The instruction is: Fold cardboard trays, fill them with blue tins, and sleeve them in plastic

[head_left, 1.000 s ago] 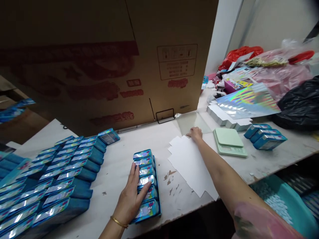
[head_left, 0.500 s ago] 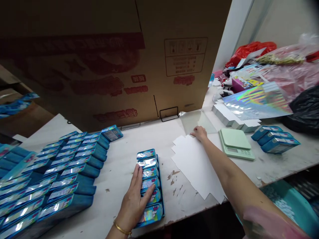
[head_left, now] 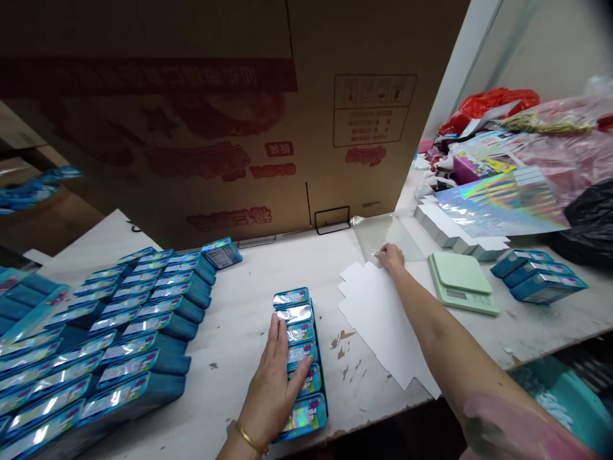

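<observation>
Left fingers [head_left: 281, 340] on blue boxes [head_left: 308, 414], right fingers [head_left: 387, 250] at film [head_left: 378, 231]

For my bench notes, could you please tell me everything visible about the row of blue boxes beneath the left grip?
The row of blue boxes sits on the white table: six glossy printed tops with rounded corners, plastic or metal unclear. The left grip touches and partly covers its left side.
</observation>
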